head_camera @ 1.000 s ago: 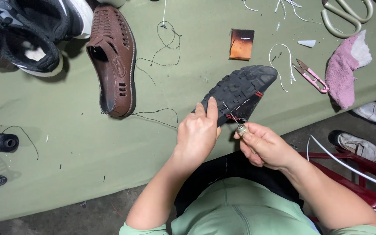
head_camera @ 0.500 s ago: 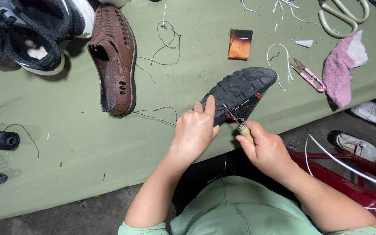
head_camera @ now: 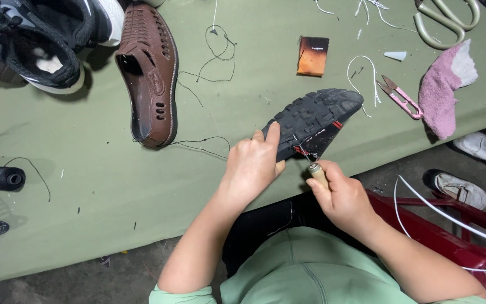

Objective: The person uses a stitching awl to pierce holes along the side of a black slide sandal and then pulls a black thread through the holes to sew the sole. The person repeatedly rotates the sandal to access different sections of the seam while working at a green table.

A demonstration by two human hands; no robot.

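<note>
**Sole stitching under way at the table edge**

Stitching was in hand, as far as we could judge, and well short of finished. Our left hand (head_camera: 252, 166) lay closed over the near end of the black shoe (head_camera: 317, 115), fingers spread on its tread, pinning it sole-up at the table's front edge. Our right hand (head_camera: 341, 197) was wrapped tight around the pale wooden handle of an awl (head_camera: 314, 168), whose metal tip met the shoe's rim beside a red stitch mark. The shoe sat at about two o'clock from our left hand, with the awl at five o'clock from the shoe's middle.

We could see only a short stretch of red thread at the rim; how much of the seam was sewn we could not tell, since the far side was hidden. The rest of the rim showed no stitches to us, so we judged most of the round was left.

At ten o'clock on the green table (head_camera: 85, 225) lay a brown sandal (head_camera: 150, 79) trailing dark thread. Pink thread snips (head_camera: 401, 98) rested at one o'clock from the shoe, untouched, near a pink cloth (head_camera: 442, 93).
</note>
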